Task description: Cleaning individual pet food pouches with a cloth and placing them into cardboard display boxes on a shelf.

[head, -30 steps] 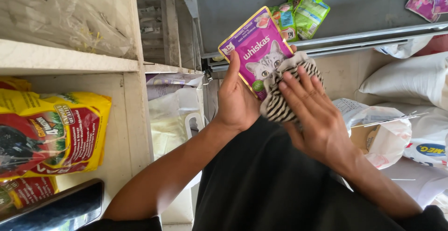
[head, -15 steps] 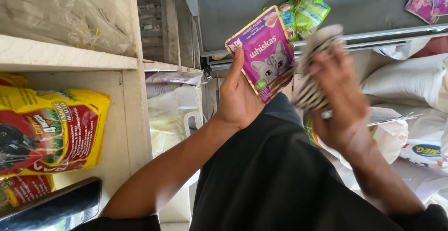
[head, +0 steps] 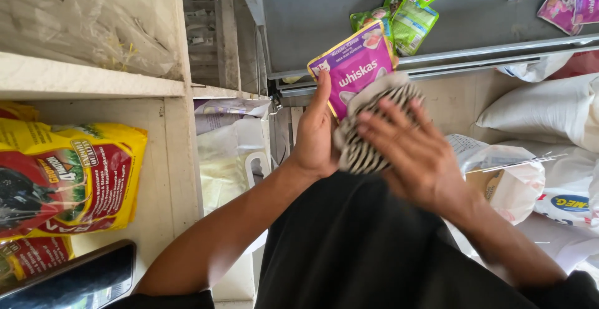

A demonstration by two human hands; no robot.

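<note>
Open room straight ahead: bare grey surface (head: 312,9), only green pouches (head: 405,15) near middle & pink pouches (head: 574,3) at far right edge. Metal rail (head: 486,53) crosses in front of it. Left blocked by wooden shelf unit (head: 175,140) w/ yellow-red bag (head: 68,178). Right crowded w/ white sacks (head: 549,109). Narrow gap between shelf & sacks.

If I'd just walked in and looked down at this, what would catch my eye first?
Probably the bright purple pouch held up at centre by the left hand, with the right hand pressing a black-and-white striped cloth against its front. After that, the big yellow and red bag on the shelf at left, and the green pouches on the grey surface above.
</note>
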